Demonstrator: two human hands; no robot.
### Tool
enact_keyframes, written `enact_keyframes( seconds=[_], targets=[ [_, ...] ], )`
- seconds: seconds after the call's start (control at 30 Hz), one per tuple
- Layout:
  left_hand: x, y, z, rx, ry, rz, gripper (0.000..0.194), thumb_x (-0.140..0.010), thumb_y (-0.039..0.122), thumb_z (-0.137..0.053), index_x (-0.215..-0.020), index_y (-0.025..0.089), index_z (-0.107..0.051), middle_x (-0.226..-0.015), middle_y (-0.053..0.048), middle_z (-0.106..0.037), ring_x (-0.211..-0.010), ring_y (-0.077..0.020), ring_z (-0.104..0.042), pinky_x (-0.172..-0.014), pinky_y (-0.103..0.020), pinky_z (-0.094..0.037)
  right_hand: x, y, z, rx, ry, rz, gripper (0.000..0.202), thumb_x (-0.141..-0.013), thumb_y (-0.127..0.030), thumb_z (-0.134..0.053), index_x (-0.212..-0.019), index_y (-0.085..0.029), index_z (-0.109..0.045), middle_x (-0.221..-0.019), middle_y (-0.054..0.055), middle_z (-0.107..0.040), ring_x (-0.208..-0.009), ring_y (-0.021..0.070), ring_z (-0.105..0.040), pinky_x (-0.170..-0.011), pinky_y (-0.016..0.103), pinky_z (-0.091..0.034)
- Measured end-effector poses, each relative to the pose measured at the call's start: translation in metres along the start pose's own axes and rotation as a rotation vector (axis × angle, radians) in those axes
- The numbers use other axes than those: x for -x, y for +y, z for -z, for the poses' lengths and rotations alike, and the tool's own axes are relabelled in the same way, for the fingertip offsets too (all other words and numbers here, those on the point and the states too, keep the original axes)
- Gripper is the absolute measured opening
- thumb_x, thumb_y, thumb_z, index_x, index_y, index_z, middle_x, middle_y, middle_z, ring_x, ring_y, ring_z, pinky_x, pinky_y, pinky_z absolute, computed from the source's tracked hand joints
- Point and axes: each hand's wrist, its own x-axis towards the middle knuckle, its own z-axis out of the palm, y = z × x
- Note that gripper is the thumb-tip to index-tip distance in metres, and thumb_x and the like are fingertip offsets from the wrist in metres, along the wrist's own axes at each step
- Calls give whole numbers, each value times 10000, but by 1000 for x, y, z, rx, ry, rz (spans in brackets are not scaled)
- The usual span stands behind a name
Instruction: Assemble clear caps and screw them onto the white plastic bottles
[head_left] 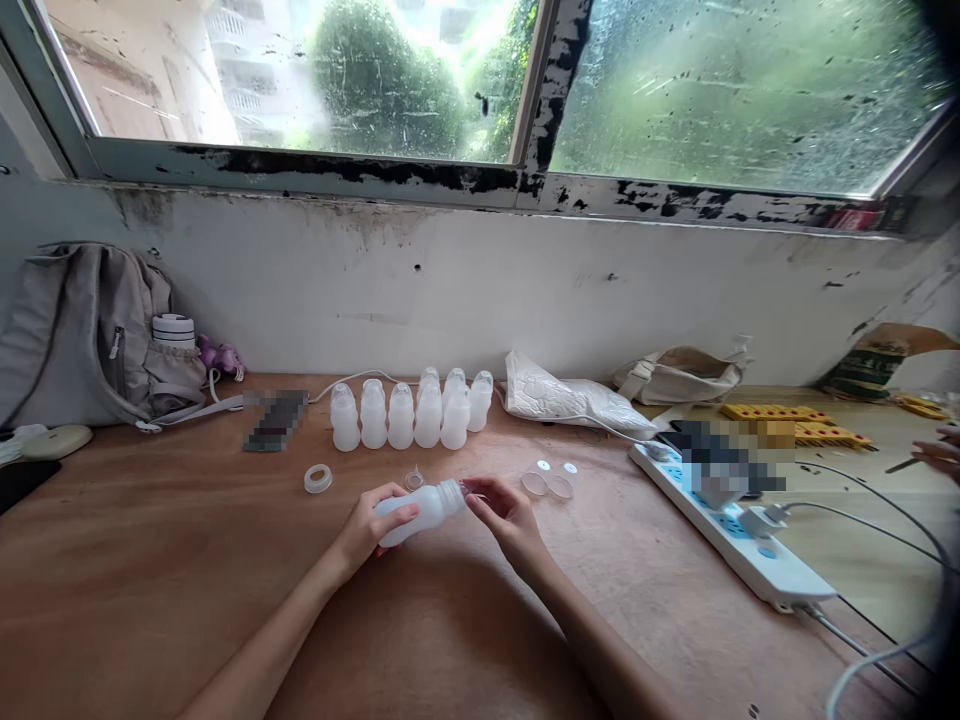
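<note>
The white bottle (420, 511) lies nearly horizontal just above the desk (150, 580), near the middle of its front half. Its long axis runs left to right with a slight upward tilt toward the right; the neck and open mouth point right, the base points left.

The left hand (369, 530) wraps the base end of the bottle: its fingers (396, 516) are curled closed around the body and the thumb lies over the upper side. The right hand (506, 518) sits at the mouth end. Its fingers are narrowed to a pinch at the bottle's rim, and appear to hold a small clear part against the opening; the part is too small to identify.

Behind the hands, a group of upright white bottles (409, 410) stands in two short rows. A white ring (318, 479) lies on the desk to the left of the held bottle, and a small clear funnel-shaped piece (414, 479) rests just behind it. Several clear round discs (551, 480) lie to the right of the right hand. A white power strip (739, 545) lies further right, a grey backpack (82, 335) stands at the far left against the wall
</note>
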Motion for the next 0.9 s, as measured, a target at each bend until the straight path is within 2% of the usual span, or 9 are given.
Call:
enact_keyframes(
  seconds=[0.23,0.33,0.43,0.5,0.6,0.77,0.9],
  targets=[
    [0,-1,1,-5,-13,10,313,-703,451,-559,-766,145,-543,-463,41,-513,-342,-67,-400,-282,-141,-226,0,4,1,-23,-57,-12,239,-724,-314,-637,-944,-222,-625,-960,44,-638,-916,204,-584,-810,330,-468],
    [0,-3,3,-34,-25,1,321,-710,460,-547,-785,147,-541,-467,45,-502,-349,-69,-387,-292,-148,-229,-1,4,1,17,-69,-20,233,-732,-332,-624,-925,-202,-628,-938,48,-633,-878,193,-584,-767,303,-470],
    [-1,-6,4,-150,-2,-85,322,-680,436,-595,-817,147,-562,-558,28,-541,-444,-82,-446,-373,-160,-311,-2,5,1,134,-53,-80,228,-749,-390,-587,-794,-168,-620,-693,17,-613,-615,145,-563,-568,253,-450],
    [0,-8,4,-268,22,-165,328,-647,402,-644,-852,152,-585,-667,10,-584,-547,-102,-498,-474,-177,-374,-3,7,2,259,-45,-121,324,-774,-436,-532,-609,-160,-569,-505,-21,-511,-463,108,-469,-460,226,-366],
    [0,-9,4,-393,33,-217,362,-631,388,-667,-911,169,-597,-774,-5,-616,-632,-126,-531,-557,-199,-405,-4,7,4,387,-78,-144,466,-819,-477,-431,-474,-165,-463,-431,-35,-420,-414,87,-399,-431,218,-294],
    [0,-7,9,-420,45,-241,350,-651,388,-653,-921,174,-593,-800,-6,-628,-646,-131,-542,-569,-201,-411,-4,0,9,288,-193,-173,303,-810,-457,-459,-687,-181,-483,-519,-54,-456,-415,81,-394,-407,201,-281],
    [0,-7,13,-443,33,-255,361,-642,390,-660,-929,180,-596,-840,-15,-636,-674,-144,-558,-584,-208,-422,-3,0,8,291,-212,-119,341,-804,-452,-468,-598,-185,-423,-468,-63,-389,-423,78,-346,-406,200,-250]
  ],
)
